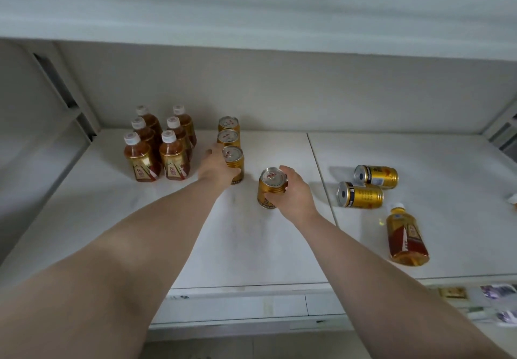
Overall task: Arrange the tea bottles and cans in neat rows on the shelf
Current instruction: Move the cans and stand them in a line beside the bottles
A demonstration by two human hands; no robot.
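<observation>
The left hand hides the front can's lower side.

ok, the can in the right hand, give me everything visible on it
The gold can looks like metal, with a silver top showing a pull tab, ribbed shoulder, and a dark band with print low on its side. It stands upright on the white shelf, apart from the column of three upright cans to its left. The right hand wraps its right side, fingers over the rim. The print is too blurred to read.
</observation>
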